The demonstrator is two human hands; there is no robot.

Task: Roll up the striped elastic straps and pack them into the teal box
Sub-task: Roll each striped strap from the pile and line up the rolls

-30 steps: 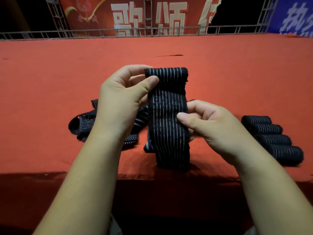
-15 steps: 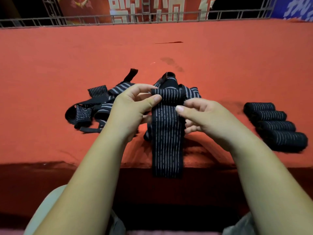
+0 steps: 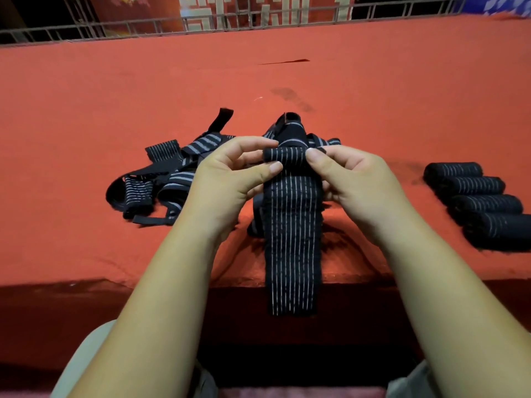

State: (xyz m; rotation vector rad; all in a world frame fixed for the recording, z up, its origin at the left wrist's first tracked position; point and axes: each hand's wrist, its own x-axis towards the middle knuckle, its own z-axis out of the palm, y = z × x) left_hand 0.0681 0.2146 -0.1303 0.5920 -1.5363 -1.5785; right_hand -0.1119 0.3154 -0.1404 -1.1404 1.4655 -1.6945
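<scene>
In the head view, the left hand [image 3: 227, 185] and the right hand [image 3: 356, 179] are meeting at the centre of the frame. Both are clamping on the small rolled top of a striped elastic strap [image 3: 291, 239]. The left thumb and fingers are pinching the left end of that roll, and the right thumb and forefinger are pinching its right end.

Below the roll, the strap is hanging flat with its pale stripes running lengthwise. It is passing down over the front edge of the bench [image 3: 86, 124], which is wearing a red cloth. The strap's free end is dangling in front of the dark bench face at lower centre.

A pile of loose straps [image 3: 161, 179] is lying tangled on the cloth left of centre, partly hidden behind the left hand. More loose strap is showing just above the hands.

At the right edge of the frame, four rolled straps [image 3: 474, 185] are lying side by side in a row, touching one another and well apart from the hands.

A metal railing [image 3: 129, 27] is running across the top of the frame. A red banner [image 3: 172, 7] with pale characters is showing behind it.

Light trousers [image 3: 83, 357] are showing in the lower corners.
</scene>
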